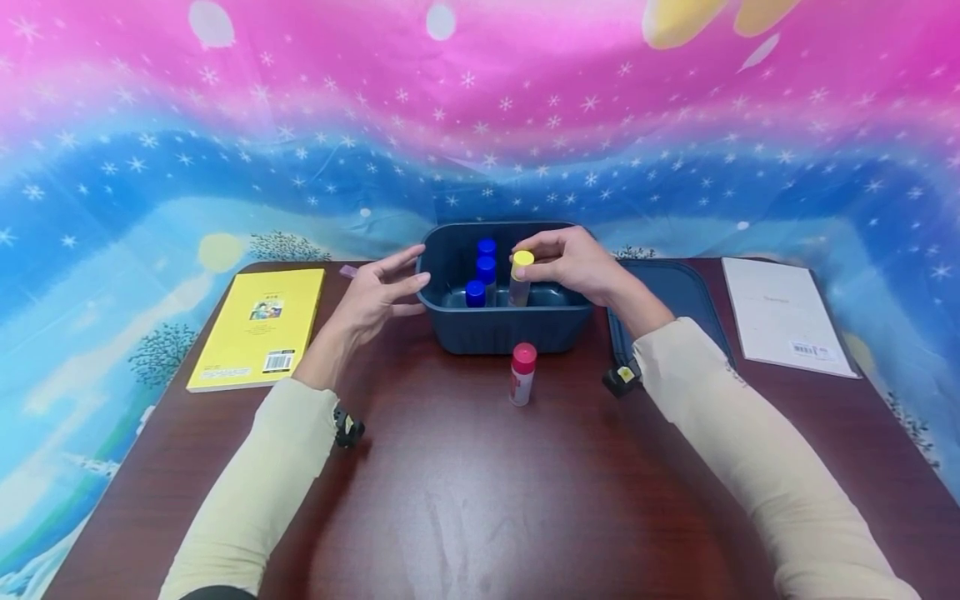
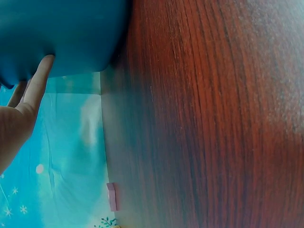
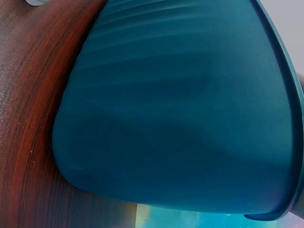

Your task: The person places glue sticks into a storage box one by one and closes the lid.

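Note:
In the head view a dark blue-grey plastic bin (image 1: 510, 332) stands at the back of the table. My right hand (image 1: 579, 262) reaches over its right side and pinches a yellow-capped glue stick (image 1: 519, 288) upright inside it. Three blue-capped glue sticks (image 1: 486, 268) stand in a row in the bin, left of the yellow one. My left hand (image 1: 367, 300) touches the bin's left side with fingers extended; the left wrist view shows a fingertip against the bin wall (image 2: 71, 33). The right wrist view is filled by the bin's outer wall (image 3: 180, 114), with the fingers hidden.
A red-capped glue stick (image 1: 522, 375) stands on the table (image 1: 465, 500) in front of the bin. The bin's flat lid (image 1: 671, 292) lies to the right, beside a white book (image 1: 783, 317). On the left lies a yellow book (image 1: 258, 329); a small pink object (image 2: 112, 196) sits at the back edge.

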`<state>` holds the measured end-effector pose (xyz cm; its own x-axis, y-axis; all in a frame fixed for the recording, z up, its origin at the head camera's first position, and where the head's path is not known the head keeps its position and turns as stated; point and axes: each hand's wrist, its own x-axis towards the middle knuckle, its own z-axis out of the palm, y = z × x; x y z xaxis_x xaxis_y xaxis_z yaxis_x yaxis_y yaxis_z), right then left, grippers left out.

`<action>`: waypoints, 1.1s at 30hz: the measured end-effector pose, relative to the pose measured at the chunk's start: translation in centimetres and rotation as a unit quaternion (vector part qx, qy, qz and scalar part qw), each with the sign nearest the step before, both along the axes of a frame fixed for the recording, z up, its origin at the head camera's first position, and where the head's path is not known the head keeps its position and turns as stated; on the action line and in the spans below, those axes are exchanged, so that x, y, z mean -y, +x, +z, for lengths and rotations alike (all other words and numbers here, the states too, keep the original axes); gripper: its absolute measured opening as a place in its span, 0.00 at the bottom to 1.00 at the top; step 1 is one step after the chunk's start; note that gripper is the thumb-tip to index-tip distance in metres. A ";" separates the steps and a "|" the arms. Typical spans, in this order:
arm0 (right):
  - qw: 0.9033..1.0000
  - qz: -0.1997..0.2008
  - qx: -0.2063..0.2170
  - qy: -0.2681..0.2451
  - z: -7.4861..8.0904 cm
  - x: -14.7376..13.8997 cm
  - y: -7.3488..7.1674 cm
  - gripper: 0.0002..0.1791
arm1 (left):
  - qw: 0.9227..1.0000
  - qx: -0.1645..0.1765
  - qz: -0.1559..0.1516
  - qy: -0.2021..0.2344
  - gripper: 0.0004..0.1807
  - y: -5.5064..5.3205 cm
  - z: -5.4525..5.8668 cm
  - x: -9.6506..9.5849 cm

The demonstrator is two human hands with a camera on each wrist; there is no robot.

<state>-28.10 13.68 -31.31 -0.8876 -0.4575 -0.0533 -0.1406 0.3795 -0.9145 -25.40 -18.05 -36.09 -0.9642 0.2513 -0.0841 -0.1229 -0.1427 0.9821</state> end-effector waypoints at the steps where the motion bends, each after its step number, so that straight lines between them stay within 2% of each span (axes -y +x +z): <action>1: 1.000 0.002 0.003 0.004 -0.1 0.0 -0.1 0.23 | 1.000 0.000 0.000 0.000 0.32 0.0 0.0 0.0; 9: 0.999 0.018 0.001 0.040 -0.4 0.1 -0.5 0.21 | 1.000 0.003 0.000 0.002 0.33 0.0 -0.1 0.0; 24: 0.997 0.011 0.031 0.070 -0.4 0.6 -0.3 0.23 | 1.000 0.002 -0.005 0.002 0.33 0.2 0.0 0.2; 33: 0.998 0.014 0.003 0.066 -0.3 0.5 -0.2 0.23 | 1.000 0.002 -0.004 0.001 0.33 0.1 0.1 0.2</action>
<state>-28.30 13.22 -31.65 -0.8742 -0.4706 -0.1192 -0.1479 0.4920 -0.8580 -25.34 -18.23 -36.03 -0.9621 0.2587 -0.0866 -0.1270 -0.1434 0.9815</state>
